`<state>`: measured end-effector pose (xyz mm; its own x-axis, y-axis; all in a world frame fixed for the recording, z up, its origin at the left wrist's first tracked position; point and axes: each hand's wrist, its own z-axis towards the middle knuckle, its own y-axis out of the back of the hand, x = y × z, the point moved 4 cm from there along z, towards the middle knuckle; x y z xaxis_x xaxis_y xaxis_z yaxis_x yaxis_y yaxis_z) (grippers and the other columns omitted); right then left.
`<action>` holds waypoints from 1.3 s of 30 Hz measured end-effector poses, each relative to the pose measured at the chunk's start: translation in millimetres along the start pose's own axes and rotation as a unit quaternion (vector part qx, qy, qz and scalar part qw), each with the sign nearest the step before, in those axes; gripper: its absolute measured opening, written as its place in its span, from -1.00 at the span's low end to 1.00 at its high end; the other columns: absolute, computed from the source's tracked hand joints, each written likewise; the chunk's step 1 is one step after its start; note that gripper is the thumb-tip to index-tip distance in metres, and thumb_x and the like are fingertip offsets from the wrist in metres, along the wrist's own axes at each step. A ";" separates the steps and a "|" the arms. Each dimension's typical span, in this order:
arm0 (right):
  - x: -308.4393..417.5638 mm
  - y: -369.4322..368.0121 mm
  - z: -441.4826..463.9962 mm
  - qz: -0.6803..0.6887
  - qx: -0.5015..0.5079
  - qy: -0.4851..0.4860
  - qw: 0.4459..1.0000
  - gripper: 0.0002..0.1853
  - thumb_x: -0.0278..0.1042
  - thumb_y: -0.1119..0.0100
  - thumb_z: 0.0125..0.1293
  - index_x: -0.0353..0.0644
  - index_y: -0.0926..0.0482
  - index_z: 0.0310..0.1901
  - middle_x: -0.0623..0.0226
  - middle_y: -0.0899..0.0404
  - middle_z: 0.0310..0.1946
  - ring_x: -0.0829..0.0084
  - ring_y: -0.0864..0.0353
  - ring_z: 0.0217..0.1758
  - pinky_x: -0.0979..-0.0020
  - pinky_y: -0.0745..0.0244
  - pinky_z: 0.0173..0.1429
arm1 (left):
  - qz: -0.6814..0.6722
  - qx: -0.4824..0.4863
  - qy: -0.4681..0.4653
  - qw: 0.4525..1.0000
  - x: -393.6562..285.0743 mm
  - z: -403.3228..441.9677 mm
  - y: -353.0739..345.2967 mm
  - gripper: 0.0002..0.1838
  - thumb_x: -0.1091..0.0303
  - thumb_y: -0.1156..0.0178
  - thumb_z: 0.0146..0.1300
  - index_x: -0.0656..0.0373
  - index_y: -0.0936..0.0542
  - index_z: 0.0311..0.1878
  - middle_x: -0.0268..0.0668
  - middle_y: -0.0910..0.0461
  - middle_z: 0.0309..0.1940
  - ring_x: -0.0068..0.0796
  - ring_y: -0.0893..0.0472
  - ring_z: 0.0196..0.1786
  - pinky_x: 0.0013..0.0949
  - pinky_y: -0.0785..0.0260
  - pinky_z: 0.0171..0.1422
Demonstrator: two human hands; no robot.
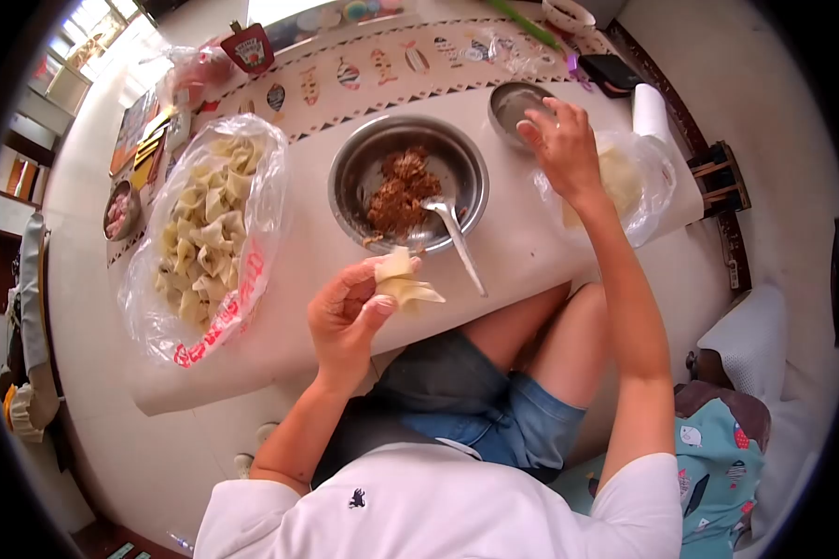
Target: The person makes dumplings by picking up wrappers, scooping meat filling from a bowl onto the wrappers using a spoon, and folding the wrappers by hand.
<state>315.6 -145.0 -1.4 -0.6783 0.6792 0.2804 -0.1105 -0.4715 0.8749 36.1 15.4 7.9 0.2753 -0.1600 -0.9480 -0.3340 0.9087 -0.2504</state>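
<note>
A folded dumpling wrapper [405, 284] was pinched between the thumb and fingers of the left hand [345, 312], just in front of the large metal bowl [345, 177]. The right hand [566, 149] was held, thumb and fingers loosely parted, at the small metal bowl [503, 114]; whether that bowl was touched could not be told. Brown filling [401, 196] was held in the large bowl, with a spoon [457, 242] leaned over its rim. Farther left, folded dumplings [210, 224] were heaped in a plastic bag [140, 307].

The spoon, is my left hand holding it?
No, the spoon rests in the large metal bowl while the left hand pinches a folded wrapper.
</note>
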 end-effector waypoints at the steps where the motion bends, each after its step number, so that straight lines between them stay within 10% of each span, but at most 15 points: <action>1: -6.9 -13.3 3.9 -0.078 0.023 -0.005 0.997 -0.45 0.23 0.20 0.27 -0.06 -0.62 -0.15 0.23 -0.22 0.22 0.29 -0.02 0.34 -0.15 0.20 0.35 | -0.038 -0.017 0.025 0.999 6.2 2.6 4.2 -0.56 0.26 -0.17 0.21 0.34 -0.39 0.07 0.01 -0.49 -0.01 -0.25 -0.51 0.06 -0.30 -0.38 0.12; 6: -1.3 3.5 2.1 -0.190 0.011 0.002 0.982 -0.45 0.23 0.16 0.26 -0.09 -0.61 -0.15 0.21 -0.28 0.17 0.24 -0.11 0.28 -0.07 0.05 0.28 | -0.093 -0.051 0.059 0.993 0.0 -1.6 -2.5 -0.50 0.19 -0.19 0.20 0.37 -0.37 0.07 0.01 -0.51 -0.05 -0.26 -0.52 0.05 -0.30 -0.39 0.10; 11: 132.2 92.8 -50.4 0.221 -0.048 0.256 0.940 -0.64 -0.05 -0.29 -0.01 -0.03 -0.56 -0.20 0.29 -0.44 0.02 0.22 -0.31 0.12 0.18 -0.12 0.23 | -0.152 -0.009 0.028 0.988 -0.2 3.9 -7.8 -0.58 0.43 -0.17 0.19 0.35 -0.37 0.09 0.00 -0.52 -0.05 -0.27 -0.52 0.05 -0.29 -0.39 0.13; 26: 163.1 86.0 -83.2 0.289 -0.050 0.150 0.944 -0.81 -0.43 -0.34 -0.21 -0.08 -0.54 -0.47 0.37 -0.50 -0.08 0.25 -0.36 0.01 0.28 -0.31 0.07 | 0.034 0.125 -0.075 0.989 -24.7 3.0 -21.2 -0.64 0.58 -0.06 0.22 0.32 -0.41 0.12 -0.05 -0.49 0.03 -0.32 -0.46 0.12 -0.33 -0.32 0.17; 32: 170.3 92.9 -83.6 0.290 -0.057 0.257 0.920 -0.76 -0.41 -0.32 -0.19 -0.10 -0.58 -0.38 0.41 -0.54 -0.31 0.34 -0.44 -0.18 0.30 -0.39 -0.04 | -0.167 0.109 0.089 0.976 -26.2 1.8 -23.7 -0.61 0.55 -0.06 0.24 0.34 -0.34 0.15 -0.12 -0.48 0.02 -0.36 -0.48 0.08 -0.37 -0.33 0.15; 39: 177.8 86.8 -114.2 0.218 -0.055 0.353 0.908 -0.74 -0.36 -0.30 -0.12 -0.18 -0.60 -0.31 0.46 -0.51 -0.53 0.46 -0.47 -0.42 0.33 -0.45 -0.08 | -0.066 0.261 0.247 0.931 -4.4 -14.6 -13.9 -0.62 0.43 -0.18 0.18 0.36 -0.44 0.06 -0.23 -0.56 -0.16 -0.54 -0.53 -0.10 -0.46 -0.40 -0.01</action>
<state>102.5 -129.4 79.2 -0.9677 -0.0968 0.2327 0.2339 -0.6888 0.6862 26.3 -2.2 12.6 -0.2076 -0.3234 -0.9232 0.1928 0.9117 -0.3627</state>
